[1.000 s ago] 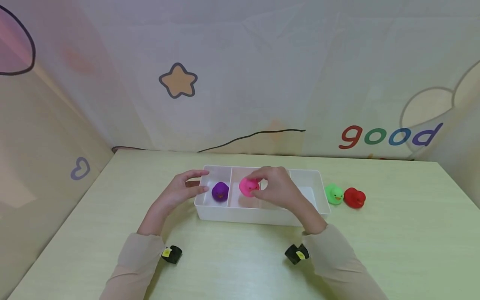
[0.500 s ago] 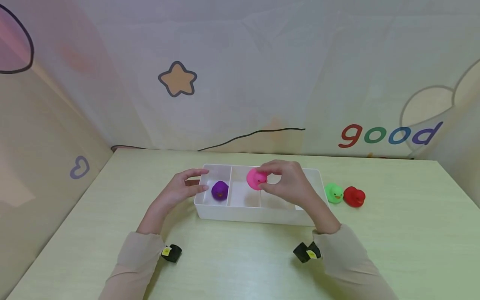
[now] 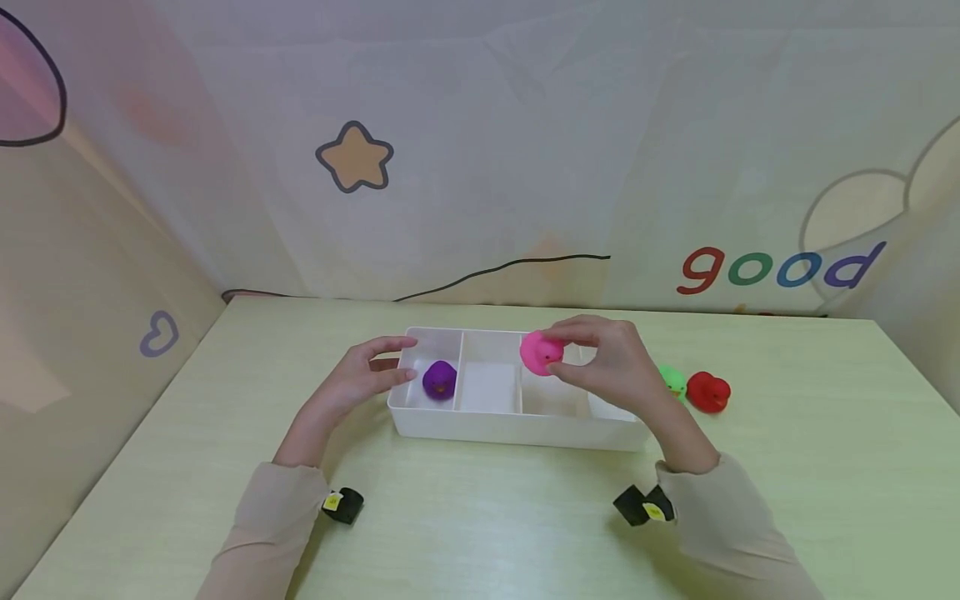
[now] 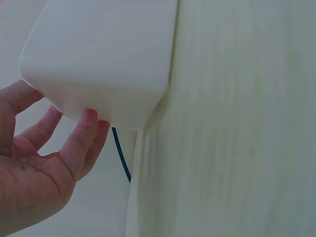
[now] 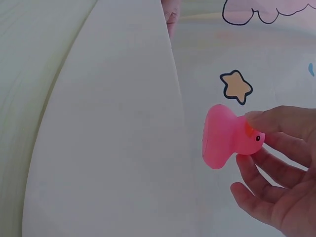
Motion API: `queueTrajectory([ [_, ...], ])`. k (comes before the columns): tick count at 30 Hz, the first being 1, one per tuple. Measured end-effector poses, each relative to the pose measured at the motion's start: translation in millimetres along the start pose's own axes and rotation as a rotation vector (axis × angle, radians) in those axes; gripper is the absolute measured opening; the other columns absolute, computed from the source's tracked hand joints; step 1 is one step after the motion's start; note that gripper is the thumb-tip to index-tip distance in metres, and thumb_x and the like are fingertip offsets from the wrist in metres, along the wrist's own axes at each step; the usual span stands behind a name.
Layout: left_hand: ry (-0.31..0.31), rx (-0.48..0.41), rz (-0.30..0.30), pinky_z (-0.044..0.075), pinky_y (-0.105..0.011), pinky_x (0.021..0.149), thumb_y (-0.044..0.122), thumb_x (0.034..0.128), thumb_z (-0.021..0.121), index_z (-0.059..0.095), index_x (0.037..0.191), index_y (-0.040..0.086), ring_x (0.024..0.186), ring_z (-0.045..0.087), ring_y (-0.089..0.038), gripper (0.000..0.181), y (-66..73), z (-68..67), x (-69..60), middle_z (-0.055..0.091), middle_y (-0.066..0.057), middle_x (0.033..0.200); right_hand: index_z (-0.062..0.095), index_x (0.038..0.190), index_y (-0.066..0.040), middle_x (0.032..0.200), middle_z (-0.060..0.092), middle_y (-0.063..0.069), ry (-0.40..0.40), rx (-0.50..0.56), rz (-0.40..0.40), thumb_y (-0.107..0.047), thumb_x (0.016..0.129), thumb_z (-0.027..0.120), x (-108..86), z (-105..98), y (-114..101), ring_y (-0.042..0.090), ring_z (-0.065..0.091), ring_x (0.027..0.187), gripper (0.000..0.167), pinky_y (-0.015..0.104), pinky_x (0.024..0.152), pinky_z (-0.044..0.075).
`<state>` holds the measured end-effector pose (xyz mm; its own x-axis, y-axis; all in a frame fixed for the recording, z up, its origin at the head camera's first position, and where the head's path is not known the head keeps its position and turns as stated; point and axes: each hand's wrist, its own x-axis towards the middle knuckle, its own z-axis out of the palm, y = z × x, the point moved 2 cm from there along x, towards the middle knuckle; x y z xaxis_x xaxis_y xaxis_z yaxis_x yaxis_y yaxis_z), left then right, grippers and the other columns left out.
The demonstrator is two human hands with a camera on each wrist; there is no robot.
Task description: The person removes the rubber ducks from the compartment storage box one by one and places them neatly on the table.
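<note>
Above the white box (image 3: 517,429), over the third compartment from the left, a pink toy duck (image 3: 538,353) is in the right hand (image 3: 611,358). Thumb and fingers pinch it at the head, close to its orange beak (image 5: 249,129); the right wrist view shows a dark eye (image 5: 257,138) beside them, and the duck is clear of the box wall. The left hand (image 3: 360,375) is at the left end of the box, its fingers spread and slightly bent, with fingertips touching the end wall.

The box stands on a pale bench (image 3: 480,533), one long side towards the person, with thin dividers across it. Inside the leftmost compartment a purple duck (image 3: 439,381) sits close to the first divider (image 3: 458,375). Right of the box, on the bench, are a green duck (image 3: 673,380) and a red duck (image 3: 708,392), side by side; the right wrist partly covers the green one, and whether the two touch I cannot tell. The right hand and wrist also hide part of the box's right end.

Both arms wear beige sleeves (image 3: 277,508), with small black blocks (image 3: 347,506) bearing yellow labels near the cuffs. Behind the bench is a pale printed cloth (image 3: 487,167) with an orange star (image 3: 355,157) and the word "good" (image 3: 780,271) in coloured letters.
</note>
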<state>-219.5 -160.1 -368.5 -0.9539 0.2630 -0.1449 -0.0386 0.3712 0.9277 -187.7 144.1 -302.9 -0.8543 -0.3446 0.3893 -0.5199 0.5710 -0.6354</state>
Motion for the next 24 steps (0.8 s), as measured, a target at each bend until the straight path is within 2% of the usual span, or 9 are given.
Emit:
queueTrajectory([
  [20, -0.004, 0.000, 0.019, 0.039, -0.046, 0.097, 0.018, 0.0829, 0.067, 0.047, 0.131, 0.009, 0.123, 0.042, -0.033, 0.052, -0.2, -0.4, -1.1, 0.040, -0.012, 0.137, 0.067, 0.103, 0.000, 0.098, 0.066, 0.012, 0.023, -0.066, 0.069, -0.001, 0.071, 0.075, -28.1, -39, 15, 0.027, 0.063, 0.090, 0.033, 0.044, 0.077, 0.052],
  [22, -0.004, 0.002, 0.017, 0.039, -0.046, 0.097, 0.018, 0.0829, 0.067, 0.047, 0.131, 0.009, 0.124, 0.042, -0.033, 0.052, -0.2, -0.3, -1.3, 0.040, -0.012, 0.137, 0.067, 0.103, 0.000, 0.098, 0.065, 0.011, 0.024, -0.087, 0.071, -0.001, 0.071, 0.075, -31.3, -42, 18, 0.027, 0.063, 0.089, 0.033, 0.043, 0.076, 0.052],
  [24, -0.005, 0.001, 0.016, 0.039, -0.046, 0.097, 0.017, 0.0830, 0.066, 0.047, 0.131, 0.008, 0.124, 0.041, -0.033, 0.052, -0.1, -0.2, -1.4, 0.040, -0.012, 0.137, 0.067, 0.103, 0.000, 0.098, 0.065, 0.010, 0.028, -0.100, 0.068, -0.001, 0.070, 0.075, -34.4, -45, 20, 0.027, 0.063, 0.089, 0.033, 0.034, 0.076, 0.053],
])
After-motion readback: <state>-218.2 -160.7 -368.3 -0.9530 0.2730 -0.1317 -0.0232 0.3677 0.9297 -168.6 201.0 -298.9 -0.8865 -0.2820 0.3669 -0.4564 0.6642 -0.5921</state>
